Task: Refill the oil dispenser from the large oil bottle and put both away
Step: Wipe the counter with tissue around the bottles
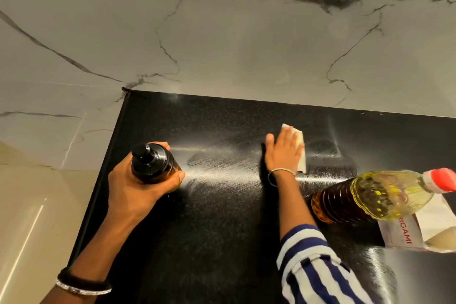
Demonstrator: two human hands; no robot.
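Head view: left hand (138, 187) grips one dispenser (153, 163); right hand (283, 150) flat on one tissue (299, 145).

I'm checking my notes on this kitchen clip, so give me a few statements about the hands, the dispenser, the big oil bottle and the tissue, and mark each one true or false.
1. The left hand grips the dispenser. True.
2. The dispenser's black cap is off. False: the cap is on.
3. The right hand presses a white tissue flat on the black counter. True.
4. The oil bottle is in the right hand. False: no hand touches it; it is on the counter to the right.
5. The oil bottle has a red cap. True.
6. The tissue pack lies left of the dispenser. False: it is at the far right, by the oil bottle.
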